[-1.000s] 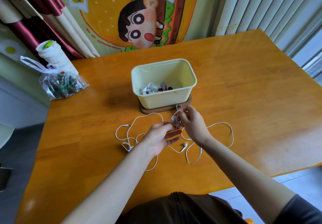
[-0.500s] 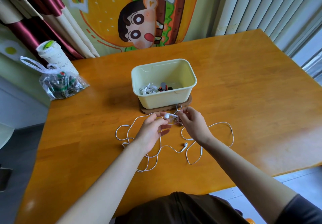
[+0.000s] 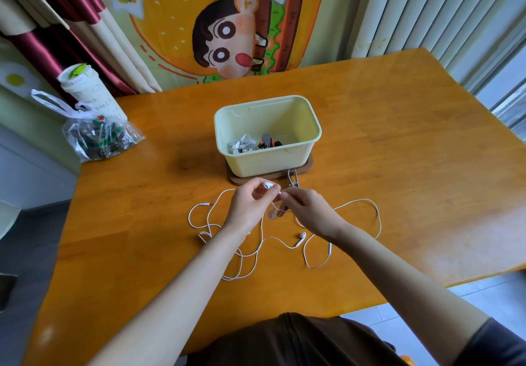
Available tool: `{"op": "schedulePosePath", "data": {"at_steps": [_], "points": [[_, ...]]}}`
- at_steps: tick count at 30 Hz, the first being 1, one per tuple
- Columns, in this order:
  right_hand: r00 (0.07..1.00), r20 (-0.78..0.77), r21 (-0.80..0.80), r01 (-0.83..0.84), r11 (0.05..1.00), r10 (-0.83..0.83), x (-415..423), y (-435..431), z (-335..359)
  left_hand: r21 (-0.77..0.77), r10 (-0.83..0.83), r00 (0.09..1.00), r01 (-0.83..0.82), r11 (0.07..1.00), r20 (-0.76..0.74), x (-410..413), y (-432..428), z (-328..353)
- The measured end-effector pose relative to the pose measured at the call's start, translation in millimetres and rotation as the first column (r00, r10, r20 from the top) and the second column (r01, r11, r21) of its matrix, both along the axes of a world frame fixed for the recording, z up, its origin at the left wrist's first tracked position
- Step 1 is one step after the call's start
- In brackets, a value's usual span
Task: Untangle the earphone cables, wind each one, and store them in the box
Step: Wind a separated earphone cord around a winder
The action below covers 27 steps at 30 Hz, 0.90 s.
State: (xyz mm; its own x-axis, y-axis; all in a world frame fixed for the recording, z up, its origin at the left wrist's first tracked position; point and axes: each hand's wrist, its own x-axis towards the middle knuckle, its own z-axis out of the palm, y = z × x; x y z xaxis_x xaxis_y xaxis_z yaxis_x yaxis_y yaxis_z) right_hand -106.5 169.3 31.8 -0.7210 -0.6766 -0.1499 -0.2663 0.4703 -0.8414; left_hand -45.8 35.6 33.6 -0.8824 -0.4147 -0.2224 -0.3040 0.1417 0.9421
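Earphone cables (image 3: 379,220) sprawl in loose white loops on the surface (image 3: 412,152) just in front of the box (image 3: 267,162), well inside the near edge. A broad stretch of wood runs right of the box to the far corner. Left hand (image 3: 246,209) pinches an earbud (image 3: 268,185) in curled fingers (image 3: 257,188); right hand (image 3: 308,213) pinches cable beside it. Between them the tangle is blurred, and forearms hide some loops. A plastic bag (image 3: 99,138) sits left of the box, at the edge.
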Motion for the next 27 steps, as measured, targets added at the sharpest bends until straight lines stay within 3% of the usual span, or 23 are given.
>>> {"op": "schedulePosePath", "data": {"at_steps": [4,7,9,14,18,27], "points": [[0.998,-0.052,-0.002,-0.029,1.0,0.029,2,0,0,0.0,-0.019,0.999,0.019,1.0,0.036,0,0,0],[0.994,-0.094,-0.014,0.06,0.998,-0.061,-2,0,-2,0.118,-0.056,0.995,0.047,0.992,0.08,3,2,0],[0.991,-0.074,-0.018,0.11,0.994,-0.111,-3,0,-1,0.166,-0.092,0.99,0.074,0.983,0.103,5,1,1],[0.976,0.053,-0.04,0.211,0.977,-0.209,-4,-2,4,0.108,-0.17,0.977,0.157,0.982,0.13,7,-3,2],[0.944,0.187,-0.073,0.288,0.955,-0.271,-6,1,4,0.084,-0.052,0.997,0.048,0.995,0.056,8,-6,0],[0.955,0.202,-0.074,0.235,0.969,-0.216,-6,4,1,0.049,0.056,0.998,-0.055,0.997,-0.026,2,-14,2]]}}
